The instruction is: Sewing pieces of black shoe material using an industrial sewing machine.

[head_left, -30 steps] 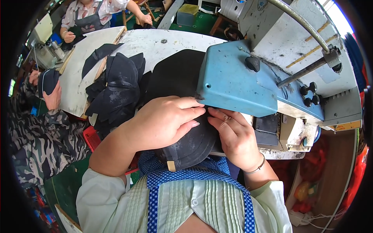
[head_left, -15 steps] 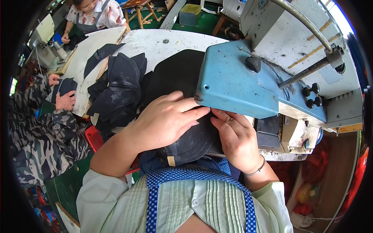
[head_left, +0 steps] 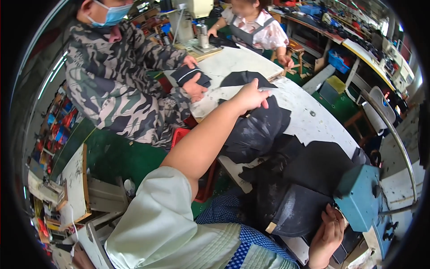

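Observation:
A black curved fabric panel (head_left: 300, 210) with a small cream tab at its lower corner lies under the edge of the blue machine head (head_left: 357, 197). My right hand (head_left: 329, 231) holds its right edge beside the machine, fingers bent over it. My left arm stretches away across the table. Over a pile of black cut pieces (head_left: 253, 130) is my left hand (head_left: 251, 96), with fingers apart and no piece seen in it. Just beyond it lies a flat black piece (head_left: 244, 80); whether the fingertips touch anything is unclear.
A co-worker in a camouflage jacket (head_left: 121, 85) handles a black piece (head_left: 190, 76) at the left. Another person in an apron (head_left: 251, 29) works across the white table (head_left: 309, 107). A red basket (head_left: 179, 134) stands below the table edge. A bent metal rod (head_left: 398, 134) rises behind the machine.
My view has swung left. My left hand has left the panel at the machine and reached out over the pile. My right hand has stayed by the panel's edge.

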Demonstrator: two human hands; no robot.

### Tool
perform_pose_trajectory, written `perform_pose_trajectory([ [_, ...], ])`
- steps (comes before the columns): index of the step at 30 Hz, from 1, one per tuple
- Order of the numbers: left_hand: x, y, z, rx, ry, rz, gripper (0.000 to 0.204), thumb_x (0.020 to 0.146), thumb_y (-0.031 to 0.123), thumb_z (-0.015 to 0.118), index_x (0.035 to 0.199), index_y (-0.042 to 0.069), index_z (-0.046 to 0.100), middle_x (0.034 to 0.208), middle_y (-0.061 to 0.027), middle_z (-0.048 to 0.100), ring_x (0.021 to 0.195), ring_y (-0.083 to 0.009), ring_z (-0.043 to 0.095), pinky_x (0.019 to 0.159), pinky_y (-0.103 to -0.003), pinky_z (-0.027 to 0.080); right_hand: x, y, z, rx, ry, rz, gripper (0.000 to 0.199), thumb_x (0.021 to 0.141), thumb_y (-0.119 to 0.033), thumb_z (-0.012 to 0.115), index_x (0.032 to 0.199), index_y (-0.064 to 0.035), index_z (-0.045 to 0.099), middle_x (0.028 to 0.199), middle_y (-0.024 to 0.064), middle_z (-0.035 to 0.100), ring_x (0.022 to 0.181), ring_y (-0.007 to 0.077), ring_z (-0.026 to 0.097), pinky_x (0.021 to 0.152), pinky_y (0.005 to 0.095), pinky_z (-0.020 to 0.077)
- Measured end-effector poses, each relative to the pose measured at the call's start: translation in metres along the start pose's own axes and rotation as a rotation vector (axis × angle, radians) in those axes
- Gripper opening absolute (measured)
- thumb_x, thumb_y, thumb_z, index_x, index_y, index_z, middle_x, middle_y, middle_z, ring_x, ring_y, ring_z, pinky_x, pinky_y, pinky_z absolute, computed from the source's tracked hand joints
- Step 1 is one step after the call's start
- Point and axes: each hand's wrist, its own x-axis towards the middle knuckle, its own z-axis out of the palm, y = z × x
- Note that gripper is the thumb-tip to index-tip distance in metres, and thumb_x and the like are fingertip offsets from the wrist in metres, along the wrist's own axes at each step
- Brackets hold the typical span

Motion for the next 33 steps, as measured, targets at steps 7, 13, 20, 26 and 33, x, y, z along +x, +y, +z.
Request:
perform_pose_trajectory([
  [7,0.061,-0.075,-0.029,0.239,-0.078,-0.237,0.087,0.093,0.023,0.066,0.160,0.008,0.013,0.071,-0.0090,0.067,0.051,-0.0173,0.056,0.045,-0.034,0.041,0.002,-0.006,-0.016,-0.041,0.003,-0.037,0.018,0.092,0.003,0.057,0.101,-0.0007,0.072,0.114,0.0132,0.072,0.106,0.0322,0.067,0.097,0.0438,0.0506],
  [13,0.062,-0.079,-0.044,0.517,-0.066,-0.155,0.089,0.090,0.033,0.069,0.158,0.005,0.020,0.084,-0.0193,0.071,0.057,-0.0274,0.062,0.053,-0.038,0.049,-0.001,-0.007,-0.012,-0.033,0.020,-0.074,0.018,0.092,0.002,0.057,0.101,-0.0005,0.072,0.113,0.0127,0.072,0.105,0.0328,0.067,0.096,0.0431,0.0515],
  [20,0.065,-0.067,-0.040,0.791,-0.079,-0.157,0.116,0.086,0.083,0.041,0.153,-0.008,0.020,0.140,-0.0267,0.053,0.125,-0.0364,0.058,0.106,-0.035,0.045,-0.005,-0.014,-0.009,-0.054,0.018,-0.030,0.019,0.091,0.003,0.057,0.102,-0.0004,0.072,0.114,0.0134,0.072,0.105,0.0332,0.067,0.095,0.0428,0.0521],
  [26,0.091,-0.085,-0.047,0.727,0.108,-0.283,0.107,0.080,0.064,0.072,0.150,-0.006,0.031,0.137,-0.0254,0.057,0.123,-0.0354,0.060,0.104,-0.038,0.048,0.002,-0.015,-0.008,-0.017,-0.002,-0.048,0.019,0.091,0.004,0.056,0.102,0.0008,0.071,0.114,0.0144,0.072,0.103,0.0339,0.067,0.094,0.0432,0.0523],
  [33,-0.020,0.011,0.033,0.503,0.098,0.601,0.022,0.088,0.024,0.066,0.101,0.005,0.065,0.086,-0.0166,0.071,0.083,-0.0357,0.069,0.073,-0.046,0.054,0.002,-0.005,-0.006,-0.029,-0.008,-0.058,0.020,0.091,0.004,0.054,0.102,0.0006,0.070,0.113,0.0145,0.071,0.103,0.0336,0.067,0.093,0.0431,0.0513],
])
